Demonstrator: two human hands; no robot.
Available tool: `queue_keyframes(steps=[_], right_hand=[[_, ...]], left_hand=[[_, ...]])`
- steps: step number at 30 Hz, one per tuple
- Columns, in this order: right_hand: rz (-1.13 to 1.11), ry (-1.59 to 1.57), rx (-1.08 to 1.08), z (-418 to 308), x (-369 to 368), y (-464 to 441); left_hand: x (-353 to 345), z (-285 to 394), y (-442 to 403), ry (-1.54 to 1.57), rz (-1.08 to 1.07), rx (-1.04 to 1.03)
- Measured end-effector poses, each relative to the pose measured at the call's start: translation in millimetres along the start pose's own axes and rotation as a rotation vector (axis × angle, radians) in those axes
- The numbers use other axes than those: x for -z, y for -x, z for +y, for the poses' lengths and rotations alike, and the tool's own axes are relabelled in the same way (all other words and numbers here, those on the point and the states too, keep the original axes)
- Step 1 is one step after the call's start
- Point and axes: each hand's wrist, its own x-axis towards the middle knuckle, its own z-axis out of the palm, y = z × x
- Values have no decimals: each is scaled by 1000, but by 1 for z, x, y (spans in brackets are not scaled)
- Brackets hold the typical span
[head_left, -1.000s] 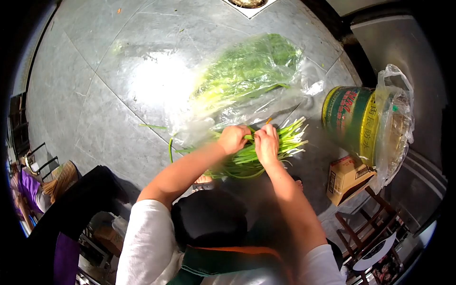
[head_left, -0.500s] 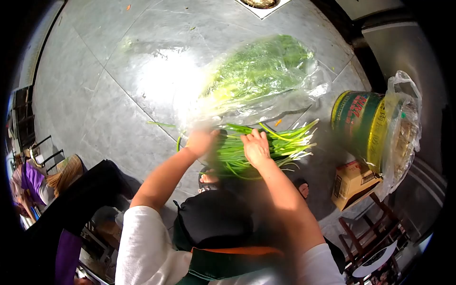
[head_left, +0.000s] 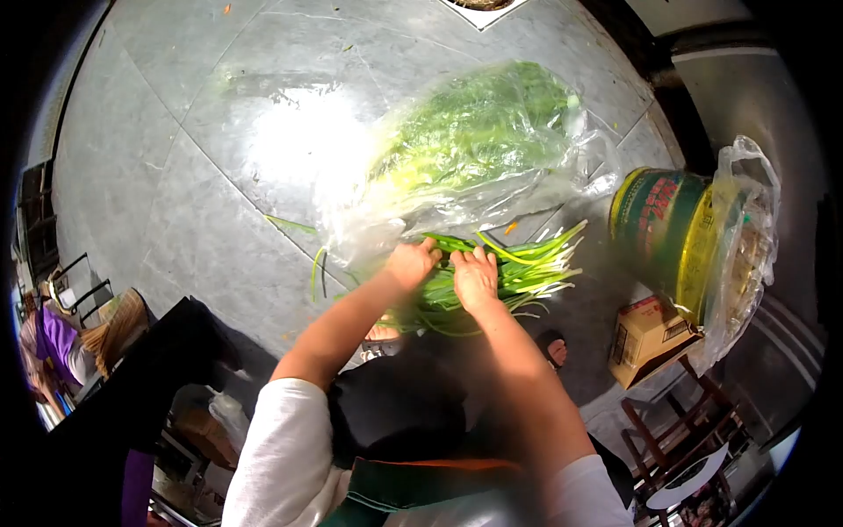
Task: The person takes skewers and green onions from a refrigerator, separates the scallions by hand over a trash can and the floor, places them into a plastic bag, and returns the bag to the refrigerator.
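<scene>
A loose bunch of garlic chives (head_left: 536,268) lies on the floor in front of me, white ends pointing right and green leaves running left. My left hand (head_left: 413,265) is closed on the leaves near the bunch's middle, its fingertips partly hidden among them. Just right of it, my right hand (head_left: 475,277) grips the same bunch from above with bent fingers. Beyond both hands lies a clear plastic bag (head_left: 492,206) of leafy greens (head_left: 479,132), its near edge close to my left hand.
To the right stands a green and yellow tin drum (head_left: 659,224) with a plastic bag over one end. Near it are a cardboard box (head_left: 650,338) and a wooden stool (head_left: 676,422). Stray leaves (head_left: 290,224) lie on the tiled floor (head_left: 176,220). At the far left is a straw broom (head_left: 121,329).
My left hand has moved right along the chives, closer to my right hand, and is no longer blurred. My right hand stays nearly in place on the bunch.
</scene>
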Motion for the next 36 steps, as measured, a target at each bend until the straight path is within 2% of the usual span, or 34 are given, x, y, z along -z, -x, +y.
queue_keyframes(steps=[1, 3, 6, 9, 11, 13, 16, 18, 19, 20, 21, 23, 24, 26, 27, 28, 29, 30, 32, 36], right_hand=[[31, -17, -21, 1, -2, -1], [55, -40, -46, 2, -1, 2], [35, -63, -18, 3, 6, 0], [180, -175, 42, 5, 5, 2], [189, -166, 45, 9, 5, 4], [196, -156, 46, 8, 10, 6], [122, -227, -50, -4, 20, 3], [221, -293, -62, -18, 17, 0], [214, -252, -203, -15, 0, -2], [212, -340, -357, -13, -2, -4], [213, -343, -302, -11, -3, -3], [240, -397, -173, -10, 1, -2], [240, -399, -171, -11, 1, 0], [272, -525, -135, -15, 13, 2], [295, -533, -134, -15, 14, 2], [295, -532, -133, -13, 14, 3], [299, -499, -68, -10, 15, 5], [301, -465, -4, -7, 15, 8], [329, -510, 20, -1, 14, 10], [269, -475, 72, 9, 9, 20]], left_hand=[[6, 2, 1, 2, -1, 0], [24, 13, 10, 192, 39, 22], [44, 24, 12, 240, -3, 81], [41, 30, 3, 153, 11, 64], [36, 30, -7, 30, 13, 17], [37, 31, -8, 56, 20, -21], [48, 27, 1, 146, 32, -24], [61, 22, 14, 212, 35, 3], [68, 22, 25, 288, 83, -19], [72, 19, 37, 359, 127, -43], [69, 10, 51, 350, 120, -41], [54, -7, 78, 476, 239, 213], [51, -15, 92, 474, 239, 215], [50, -24, 113, 716, 211, 542], [49, -25, 119, 716, 214, 541], [49, -25, 125, 819, 198, 629], [48, -24, 130, 922, 183, 722], [45, -22, 133, 924, 184, 726], [41, -15, 130, 1253, 318, 795], [47, -9, 127, 1217, 275, 896]])
